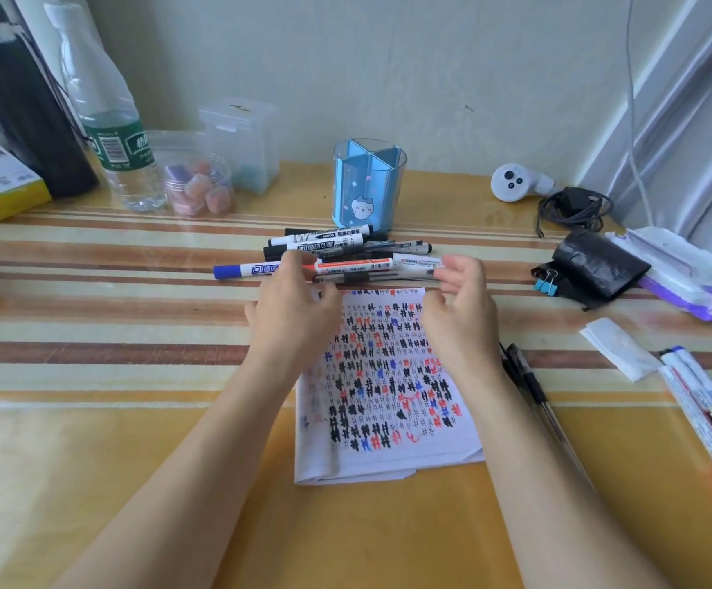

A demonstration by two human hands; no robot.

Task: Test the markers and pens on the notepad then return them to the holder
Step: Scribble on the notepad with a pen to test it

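Both left hand [294, 303] and right hand [460, 316] pinch the marker bundle [358, 267].

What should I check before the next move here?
1. Upright holder, top open: ok.
2. Free compartments in holder: ok, nothing shows inside.
3. Grip on bundle, left hand and right hand at its two ends: ok.
4. Caps on in the bundle: cannot tell, the hands cover the ends.
5. Everything gathered: not ok. A pile lies before the holder, and pens and markers lie right of the notepad.
6. Test marks on notepad: ok, the page is crowded with them.
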